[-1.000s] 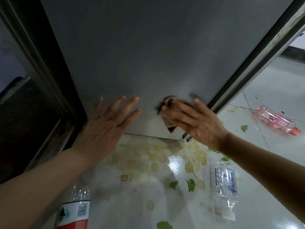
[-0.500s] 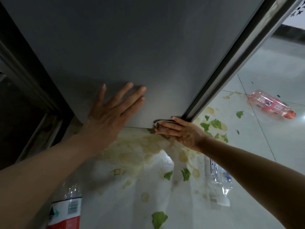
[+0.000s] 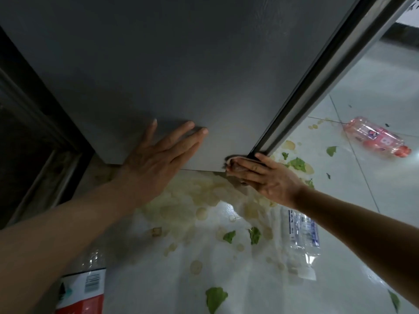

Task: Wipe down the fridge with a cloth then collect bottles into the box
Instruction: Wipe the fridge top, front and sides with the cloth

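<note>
The grey fridge door [image 3: 181, 64] fills the upper view. My left hand [image 3: 158, 159] lies flat on its lower part, fingers spread, holding nothing. My right hand [image 3: 260, 175] presses a small dark cloth [image 3: 231, 160] against the door's bottom right corner, beside the metal edge strip [image 3: 317, 87]; most of the cloth is hidden under the fingers. On the floor lie a clear bottle [image 3: 301, 241] with a blue label under my right forearm, a pink bottle [image 3: 376, 137] at far right, and a red-and-white labelled bottle [image 3: 81, 288] at bottom left. No box is in view.
The white tiled floor [image 3: 385, 91] below the door carries a yellowish spill [image 3: 192, 200] and scattered green leaf scraps [image 3: 215, 298]. A dark cabinet or frame [image 3: 34, 132] stands to the left of the fridge.
My right hand slid the cloth down and right, from the door face to its bottom right corner. My left hand stayed flat on the door. The view shifted slightly.
</note>
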Tool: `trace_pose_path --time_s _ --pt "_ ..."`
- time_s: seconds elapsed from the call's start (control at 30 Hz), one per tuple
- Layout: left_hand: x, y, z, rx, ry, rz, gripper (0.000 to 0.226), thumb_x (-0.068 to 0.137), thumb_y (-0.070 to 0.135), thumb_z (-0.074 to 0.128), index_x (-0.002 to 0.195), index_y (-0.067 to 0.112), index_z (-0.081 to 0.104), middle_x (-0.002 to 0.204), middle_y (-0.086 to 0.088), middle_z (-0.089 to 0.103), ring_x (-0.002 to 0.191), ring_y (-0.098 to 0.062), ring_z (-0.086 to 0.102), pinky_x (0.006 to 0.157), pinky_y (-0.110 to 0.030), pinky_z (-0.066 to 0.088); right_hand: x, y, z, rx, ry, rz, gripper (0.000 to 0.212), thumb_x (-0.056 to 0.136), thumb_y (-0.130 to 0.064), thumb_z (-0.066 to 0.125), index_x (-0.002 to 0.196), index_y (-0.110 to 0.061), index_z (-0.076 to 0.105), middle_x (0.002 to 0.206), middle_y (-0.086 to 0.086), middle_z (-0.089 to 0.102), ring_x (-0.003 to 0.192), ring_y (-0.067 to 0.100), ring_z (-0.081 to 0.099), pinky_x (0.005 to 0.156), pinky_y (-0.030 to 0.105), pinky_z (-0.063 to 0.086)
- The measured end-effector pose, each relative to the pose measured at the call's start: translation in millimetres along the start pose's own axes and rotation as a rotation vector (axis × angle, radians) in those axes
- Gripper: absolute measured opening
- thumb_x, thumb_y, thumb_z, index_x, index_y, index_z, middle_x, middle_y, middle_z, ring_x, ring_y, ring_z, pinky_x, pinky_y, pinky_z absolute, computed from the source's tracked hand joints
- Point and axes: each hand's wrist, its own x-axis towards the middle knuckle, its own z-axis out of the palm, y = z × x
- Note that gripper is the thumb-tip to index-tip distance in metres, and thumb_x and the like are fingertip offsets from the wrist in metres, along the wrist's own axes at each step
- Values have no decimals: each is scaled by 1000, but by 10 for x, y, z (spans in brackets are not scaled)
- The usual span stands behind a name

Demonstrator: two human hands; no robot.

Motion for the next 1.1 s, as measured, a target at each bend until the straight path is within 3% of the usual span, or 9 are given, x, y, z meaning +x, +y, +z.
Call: trace_pose_path --time_s 0.13,0.2,0.37,0.5,0.63,0.77,0.87,1.0,1.1 --pt "7 -4 -41 21 -30 6 73 75 -3 43 146 11 29 157 1 13 144 -19 15 108 -58 7 103 -162 74 -41 -87 -42 77 81 -15 65 144 -32 24 154 -4 -6 140 27 -20 115 49 -19" --pt "10 -1 -60 22 -47 2 76 74 -3 47 146 11 28 158 1 12 144 -19 14 108 -58 3 138 -140 53 -55 -80 -67 78 78 -11 68 143 -31 30 154 -4 -3 140 28 -17 115 49 -10" --pt "-3 21 -132 -15 -33 -7 73 75 -5 44 145 9 31 157 0 16 144 -20 16 108 -58 5 103 -54 -91 82 23 -15 63 63 -5 79 120 -27 64 150 -5 39 146 23 16 119 45 6" --pt "33 41 -224 -35 -49 -16 65 76 3 24 139 6 42 153 -5 31 140 -22 24 105 -58 13 -205 -25 -283 232 204 305 43 81 -8 68 123 -17 64 142 2 49 138 29 31 116 42 16" --pt "92 154 -323 -61 -53 -45 64 75 4 21 131 6 53 146 -9 42 134 -29 41 104 -56 16 -288 -189 -637 711 334 673 42 90 -14 51 132 -11 55 139 7 50 131 28 40 105 39 38" --pt "200 236 -421 -82 -26 8 60 78 5 21 127 6 56 143 -10 46 133 -28 42 103 -55 16 -230 -462 -940 1369 409 1287 37 83 -12 66 116 -17 48 117 0 50 104 15 51 78 16 44" --pt "284 265 -419 -84 -5 25 60 78 5 21 128 6 54 144 -10 44 135 -25 30 104 -55 13 -155 -473 -886 1570 379 1712 34 84 -4 60 111 -16 42 104 -3 47 96 17 51 78 26 48" --pt "414 299 -367 -52 25 68 58 81 3 23 132 7 49 148 -10 39 136 -25 27 105 -54 13 105 -476 -594 1659 181 1696 58 78 -6 71 126 -13 38 124 5 47 107 16 47 96 36 47" --pt "505 302 -342 -13 34 92 58 81 3 23 134 8 45 150 -9 36 138 -24 25 105 -53 14 358 -503 -386 1644 64 1604 63 76 -6 69 129 -14 37 126 8 50 109 21 52 95 41 49"
